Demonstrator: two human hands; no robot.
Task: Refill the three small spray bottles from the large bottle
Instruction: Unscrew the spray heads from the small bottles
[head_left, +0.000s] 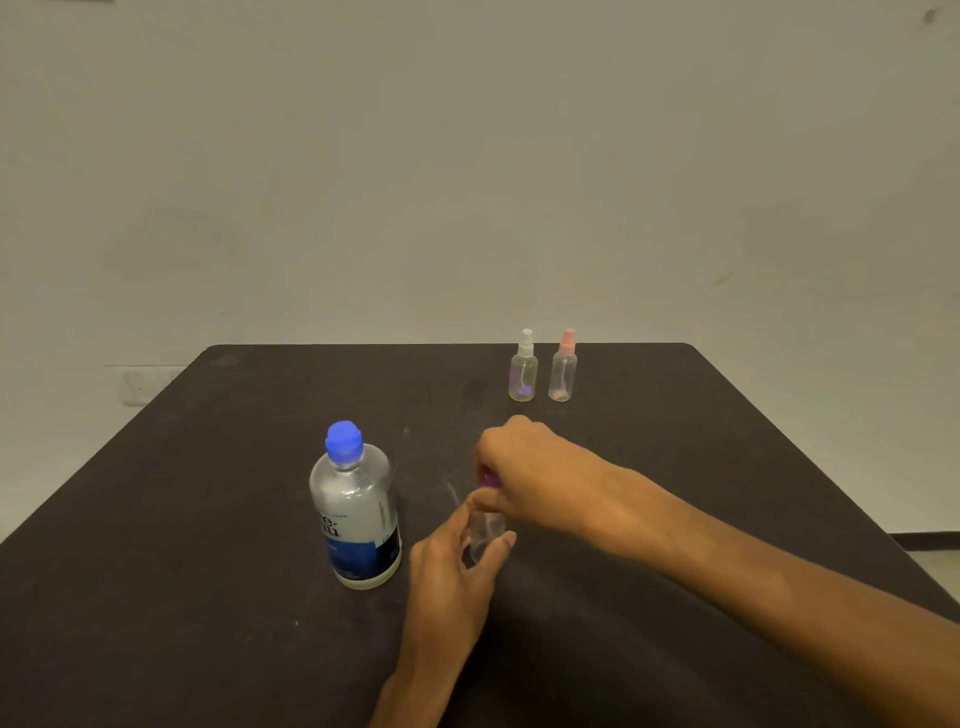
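Observation:
A large clear bottle (356, 512) with a blue cap and blue label stands upright on the dark table (208, 493), capped. Just right of it, my left hand (457, 566) grips the body of a small clear spray bottle (485, 535). My right hand (519, 467) is closed over that bottle's purple spray top (490, 477), hiding most of it. Two more small spray bottles stand at the far edge: one with a white top (523, 370) and one with a pink top (563, 370), side by side and upright.
A pale wall rises behind the table's far edge. A strip of floor shows at the right past the table's edge (930, 551).

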